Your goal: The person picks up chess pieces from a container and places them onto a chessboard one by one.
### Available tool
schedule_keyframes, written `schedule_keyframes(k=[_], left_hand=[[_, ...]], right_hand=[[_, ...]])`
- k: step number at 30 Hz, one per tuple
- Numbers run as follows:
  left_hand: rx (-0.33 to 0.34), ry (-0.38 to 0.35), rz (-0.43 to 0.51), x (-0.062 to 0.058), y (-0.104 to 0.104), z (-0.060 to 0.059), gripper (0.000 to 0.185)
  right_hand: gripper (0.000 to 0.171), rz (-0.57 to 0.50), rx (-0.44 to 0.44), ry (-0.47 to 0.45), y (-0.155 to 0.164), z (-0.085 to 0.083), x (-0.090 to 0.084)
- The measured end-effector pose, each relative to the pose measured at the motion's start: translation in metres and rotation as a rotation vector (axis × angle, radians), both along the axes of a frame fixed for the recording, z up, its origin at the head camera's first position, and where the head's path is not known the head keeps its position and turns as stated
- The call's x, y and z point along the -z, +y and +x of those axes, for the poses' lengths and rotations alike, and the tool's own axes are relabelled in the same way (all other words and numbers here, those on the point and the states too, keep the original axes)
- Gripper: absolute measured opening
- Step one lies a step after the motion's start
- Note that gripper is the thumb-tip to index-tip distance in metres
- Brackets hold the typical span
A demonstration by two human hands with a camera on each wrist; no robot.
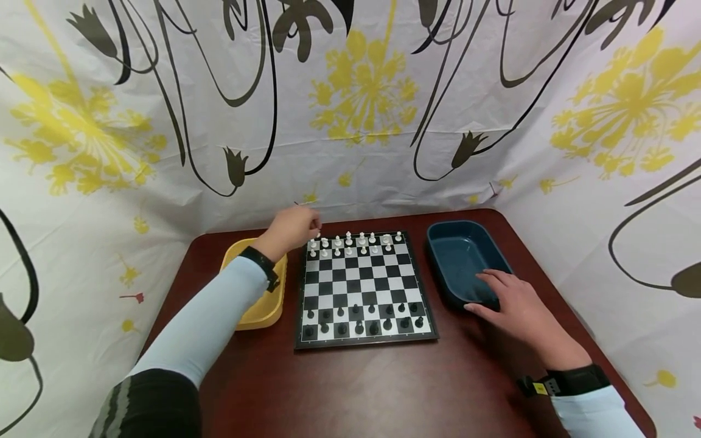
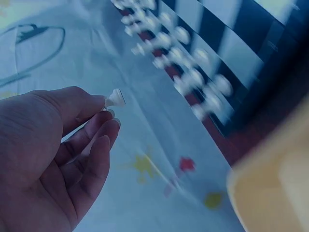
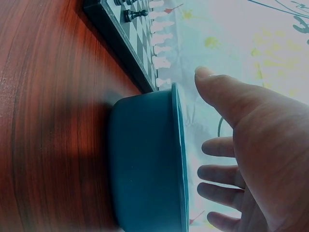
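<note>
Between thumb and fingertips, my left hand [image 1: 292, 230] pinches a small white chess piece [image 2: 116, 98] by the far left corner of the chessboard [image 1: 359, 285]. In the left wrist view the piece's flat base points away from the fingertips. White chess pieces [image 1: 348, 238] stand in two rows along the board's far side. Black chess pieces [image 1: 359, 327] stand in two rows on the near side. My right hand [image 1: 520, 310] holds nothing; its fingers are spread over the near right rim of a blue tub [image 1: 462, 261].
A yellow tub [image 1: 276, 307] stands left of the board, partly hidden under the left forearm. The dark red-brown table [image 1: 350, 389] extends in front of the board. A patterned white cloth [image 1: 339, 176] hangs behind the table and at both sides.
</note>
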State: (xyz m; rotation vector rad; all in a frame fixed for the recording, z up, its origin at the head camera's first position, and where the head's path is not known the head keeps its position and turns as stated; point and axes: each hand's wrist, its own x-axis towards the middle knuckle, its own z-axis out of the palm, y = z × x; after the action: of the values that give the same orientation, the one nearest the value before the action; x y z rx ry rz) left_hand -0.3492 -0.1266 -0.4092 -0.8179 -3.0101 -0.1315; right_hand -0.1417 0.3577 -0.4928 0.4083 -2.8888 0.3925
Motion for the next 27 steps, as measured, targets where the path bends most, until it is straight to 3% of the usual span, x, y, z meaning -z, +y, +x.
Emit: schedule_keyframes(k=[12, 27], left_hand=[[0.14, 0.002, -0.003, 0.004, 0.089, -0.011, 0.015], [0.262, 0.018, 0.011, 0.004, 0.153, -0.011, 0.014]], right_hand=[[0.074, -0.009, 0.0, 0.023, 0.003, 0.005, 0.0], [0.074, -0.007, 0.018, 0.033, 0.009, 0.011, 0.002]])
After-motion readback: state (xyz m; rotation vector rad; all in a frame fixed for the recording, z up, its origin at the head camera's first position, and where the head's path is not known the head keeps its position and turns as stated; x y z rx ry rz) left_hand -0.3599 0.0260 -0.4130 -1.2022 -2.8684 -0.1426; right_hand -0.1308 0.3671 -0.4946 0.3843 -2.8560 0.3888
